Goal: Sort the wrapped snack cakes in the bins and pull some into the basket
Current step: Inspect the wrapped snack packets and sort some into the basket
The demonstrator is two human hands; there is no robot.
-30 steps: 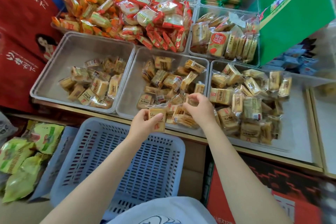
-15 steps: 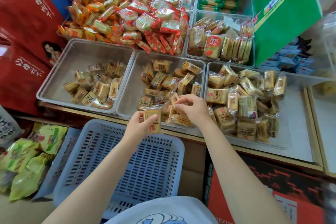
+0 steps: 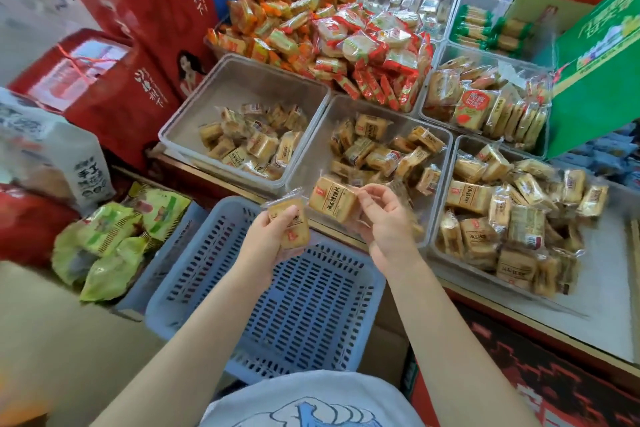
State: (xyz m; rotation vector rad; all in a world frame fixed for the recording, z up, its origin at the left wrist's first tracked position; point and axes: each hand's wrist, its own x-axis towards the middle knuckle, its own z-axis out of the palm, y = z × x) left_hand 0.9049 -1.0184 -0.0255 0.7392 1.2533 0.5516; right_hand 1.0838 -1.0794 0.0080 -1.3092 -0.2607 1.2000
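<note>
Left hand [image 3: 273, 239] grips one cake [image 3: 289, 224], right hand [image 3: 384, 218] pinches another [image 3: 332, 199] by its wrapper over the basket [image 3: 277, 305]; risk: slick film slips, cake drops outside.

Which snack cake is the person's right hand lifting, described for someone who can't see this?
Find the blue basket at the bottom, then the right hand above its far rim. Its fingertips pinch the wrapper of one golden snack cake: it hangs in the air, while its neighbours lie in the middle bin.

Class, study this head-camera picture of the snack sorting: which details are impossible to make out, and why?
- Head view: print on the cake in the left hand is too small.
- Cakes low in the right bin are covered by others.
- Left-edge boxes are blurred.
- Basket near rim is hidden behind the shirt.
</note>
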